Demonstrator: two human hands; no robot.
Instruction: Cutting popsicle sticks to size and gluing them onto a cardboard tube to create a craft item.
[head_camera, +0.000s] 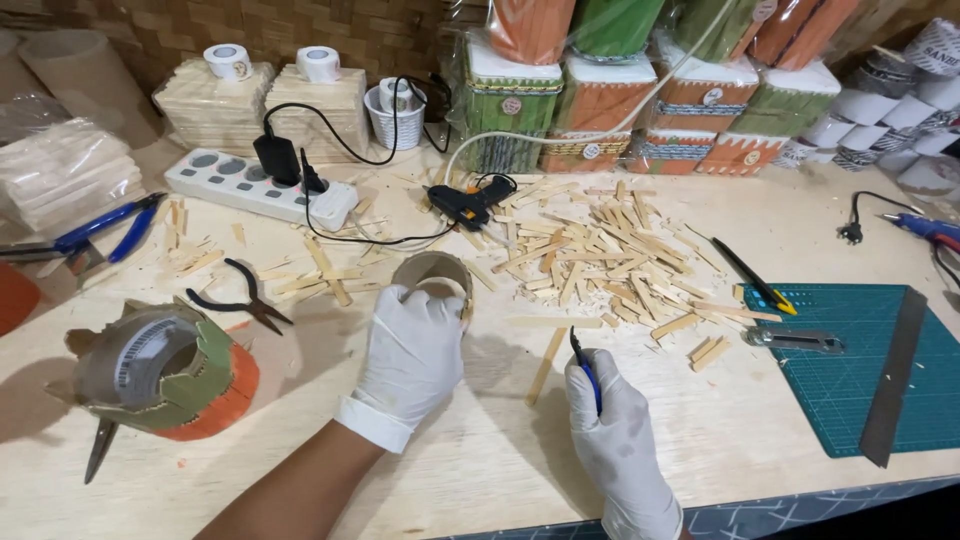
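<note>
Both my hands wear white gloves. My left hand grips a short cardboard ring from the near side and holds it on the wooden table. A flat wooden stick lies against the ring's right rim. My right hand is closed around a blue-handled tool whose dark tip points up and away. Just left of that tip a loose wooden stick lies on the table, with another stick lying crosswise above it.
A heap of cut sticks and a black glue gun lie behind the ring. Black pliers, a tape roll, a power strip are left. A green cutting mat, metal ruler, cutter sit right.
</note>
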